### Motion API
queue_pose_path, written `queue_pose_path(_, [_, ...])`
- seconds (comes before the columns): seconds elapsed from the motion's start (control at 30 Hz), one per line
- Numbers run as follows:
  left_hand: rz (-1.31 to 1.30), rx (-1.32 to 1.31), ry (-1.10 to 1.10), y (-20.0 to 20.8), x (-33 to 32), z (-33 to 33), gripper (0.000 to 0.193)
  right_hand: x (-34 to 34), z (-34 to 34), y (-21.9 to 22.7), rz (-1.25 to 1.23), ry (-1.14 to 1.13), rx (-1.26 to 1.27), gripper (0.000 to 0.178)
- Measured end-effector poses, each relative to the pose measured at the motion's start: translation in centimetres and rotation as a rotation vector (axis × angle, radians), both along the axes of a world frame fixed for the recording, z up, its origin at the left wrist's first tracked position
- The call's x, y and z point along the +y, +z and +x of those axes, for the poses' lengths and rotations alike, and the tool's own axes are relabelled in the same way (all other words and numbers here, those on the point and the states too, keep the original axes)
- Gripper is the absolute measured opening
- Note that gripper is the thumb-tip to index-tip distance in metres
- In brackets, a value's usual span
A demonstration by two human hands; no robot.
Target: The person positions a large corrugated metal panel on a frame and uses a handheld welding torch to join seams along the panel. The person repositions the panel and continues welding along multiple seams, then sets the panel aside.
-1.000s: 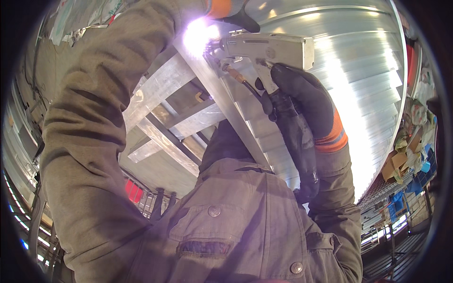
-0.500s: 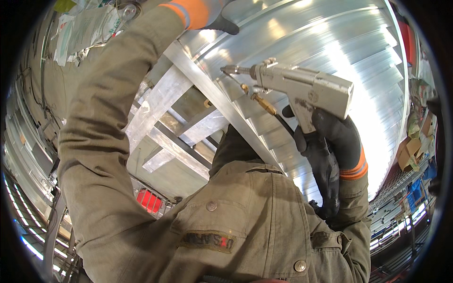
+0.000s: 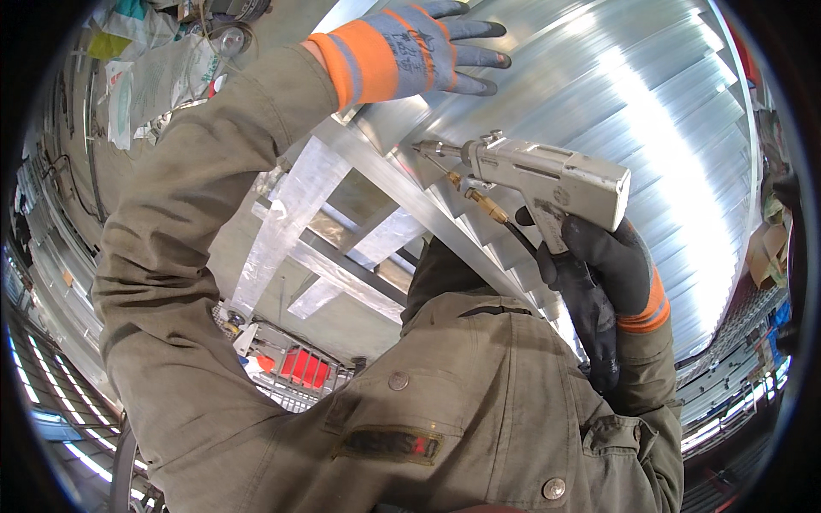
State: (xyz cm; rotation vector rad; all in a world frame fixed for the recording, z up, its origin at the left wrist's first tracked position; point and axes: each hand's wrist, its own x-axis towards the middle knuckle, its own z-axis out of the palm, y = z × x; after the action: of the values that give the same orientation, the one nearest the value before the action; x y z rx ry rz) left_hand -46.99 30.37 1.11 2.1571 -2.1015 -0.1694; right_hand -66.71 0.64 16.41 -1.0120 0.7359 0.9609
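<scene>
My left hand [image 3: 419, 53], in a grey and orange glove with dark fingertips, is stretched out with its fingers spread over a shiny ribbed metal panel [image 3: 547, 94]. Whether it touches the panel I cannot tell. My right hand [image 3: 603, 265], gloved in black with an orange cuff, is wrapped round the grip of a silver pistol-shaped welding gun [image 3: 556, 175]. The gun's narrow nozzle points left, over the panel's near edge strip [image 3: 410, 192]. A brass fitting [image 3: 487, 205] with a dark hose hangs under the nozzle. My fingertips on the grip are partly hidden.
Below the panel's edge, crossed metal bars [image 3: 295, 218] form an open frame. A red object [image 3: 305, 368] lies in a wire basket lower down. White plastic bags [image 3: 158, 85] lie at the far left, and a cardboard box [image 3: 767, 256] stands at the far right.
My left hand has come lower and further right into view, its fingers now spread over the panel. The welding gun has shifted slightly downward, still in my right hand.
</scene>
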Motion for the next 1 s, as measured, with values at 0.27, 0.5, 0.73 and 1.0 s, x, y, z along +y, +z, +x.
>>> queue_pose_path(0.27, [0.014,0.006,-0.073,0.4,-2.3,0.3,0.018,0.1,0.3,-0.3,-0.004,0.021,0.005,0.059])
queue_pose_path(0.5, [0.027,0.052,-0.073,-0.6,-3.0,0.0,0.022,0.0,0.2,0.0,0.004,0.013,0.027,0.061])
queue_pose_path(0.73, [-0.125,0.093,0.430,0.8,3.1,3.9,0.071,-0.5,-0.7,0.0,0.073,-0.071,-0.020,0.064])
queue_pose_path(1.0, [-0.152,0.348,1.425,-8.8,12.1,0.1,0.058,-1.5,-2.5,-0.7,-0.003,-0.094,-0.209,0.087])
